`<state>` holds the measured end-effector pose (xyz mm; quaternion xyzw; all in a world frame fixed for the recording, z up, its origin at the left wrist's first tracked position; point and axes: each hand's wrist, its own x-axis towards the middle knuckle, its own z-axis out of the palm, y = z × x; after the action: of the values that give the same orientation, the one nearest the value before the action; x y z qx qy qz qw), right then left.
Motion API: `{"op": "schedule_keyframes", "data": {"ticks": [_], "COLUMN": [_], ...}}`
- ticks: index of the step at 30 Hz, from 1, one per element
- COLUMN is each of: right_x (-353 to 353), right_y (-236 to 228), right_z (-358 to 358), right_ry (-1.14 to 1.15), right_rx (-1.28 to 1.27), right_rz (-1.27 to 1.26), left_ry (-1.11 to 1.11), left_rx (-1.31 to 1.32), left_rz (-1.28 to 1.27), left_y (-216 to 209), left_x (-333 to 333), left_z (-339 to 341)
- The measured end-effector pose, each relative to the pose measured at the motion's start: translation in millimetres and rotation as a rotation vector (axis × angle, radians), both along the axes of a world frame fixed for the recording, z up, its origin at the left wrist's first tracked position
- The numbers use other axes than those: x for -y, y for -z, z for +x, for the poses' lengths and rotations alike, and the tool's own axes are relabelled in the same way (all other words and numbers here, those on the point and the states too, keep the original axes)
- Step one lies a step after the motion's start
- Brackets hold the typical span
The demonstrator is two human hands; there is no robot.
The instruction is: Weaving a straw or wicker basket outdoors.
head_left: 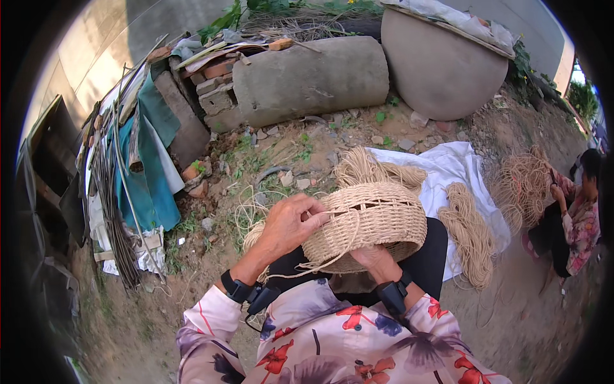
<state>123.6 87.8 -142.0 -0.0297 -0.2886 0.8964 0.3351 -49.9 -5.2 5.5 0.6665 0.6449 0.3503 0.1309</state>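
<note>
A round basket [377,221] of tan twisted cord rests tilted on my lap, its opening toward me. A row of gaps runs round its side, and a loose cord strand [353,238] hangs across it. At the basket's left side, my left hand [291,221] has its thumb and fingers pinched together by the weave; a cord seems to be between them. My right hand [374,257] reaches into the opening from below, its fingers hidden inside the basket.
Bundles of tan cord [470,233] lie on a white sheet [448,165] to the right. Behind stand a concrete cylinder [313,80] and a large clay vat [444,64]. Sticks and a teal cloth [144,173] lean at left. Another person [575,217] sits at far right beside more cord.
</note>
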Motion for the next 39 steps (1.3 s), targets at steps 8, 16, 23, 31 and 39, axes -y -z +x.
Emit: {"op": "schedule_keyframes", "data": {"ticks": [8, 16, 23, 31, 39], "right_x": [3, 2, 9, 9, 18], "right_y": [4, -10, -21, -1, 14], "right_z": [1, -8, -5, -8, -9], "right_ry": [0.009, -0.026, 0.007, 0.07, 0.151], "right_rx": [0.023, 0.008, 0.084, 0.017, 0.091], "right_rz": [-0.047, 0.116, 0.205, -0.011, 0.046], "left_ry": [0.059, 0.372, 0.26, 0.035, -0.03], "left_rx": [-0.241, 0.405, 0.725, -0.033, 0.417], "left_rz": [0.198, -0.507, -0.486, 0.099, -0.15], "left_y": [-26, -10, -2, 11, 19], "left_x": [5, 18, 18, 12, 9], "left_z": [0, -1, -7, -11, -10]}}
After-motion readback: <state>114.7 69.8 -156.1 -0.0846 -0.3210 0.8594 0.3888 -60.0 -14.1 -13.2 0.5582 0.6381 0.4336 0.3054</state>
